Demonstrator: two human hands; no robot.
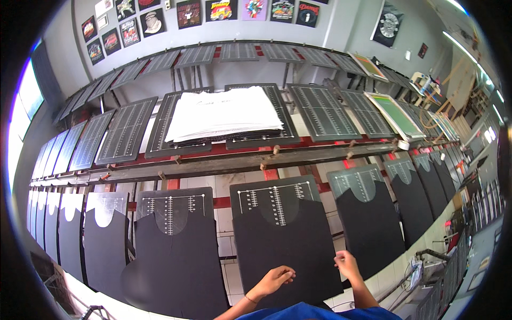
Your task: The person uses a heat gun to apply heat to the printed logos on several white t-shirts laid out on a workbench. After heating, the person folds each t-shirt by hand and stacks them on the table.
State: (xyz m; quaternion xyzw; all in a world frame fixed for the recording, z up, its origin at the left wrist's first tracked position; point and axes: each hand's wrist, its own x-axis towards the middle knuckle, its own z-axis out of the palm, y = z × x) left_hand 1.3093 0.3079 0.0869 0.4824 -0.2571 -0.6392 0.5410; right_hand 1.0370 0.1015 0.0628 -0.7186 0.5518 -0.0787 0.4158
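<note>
A black shirt panel (282, 240) with a scooped neckline lies on the dark printing board (245, 192) in front of me. Over its lower middle is my left hand (277, 280), closed, fingers curled loosely and pointing right; nothing shows in them. My right hand (346, 264) is near the panel's right edge, its fingers drawn together and turned left. Whether anything small is between them I cannot make out. White ruler marks on the board show through the neckline. To the left, another black panel (176, 261) covers the neighbouring board; a dark blurred round patch overlaps its left side.
Beyond a long wooden rail (213, 164), a stack of white sheets (226, 114) rests across two boards, with dark fabric beneath. Green framed screens (394, 114) stand at the right. More black panels (368, 218) lie on boards along my row. Printed pictures hang on the wall.
</note>
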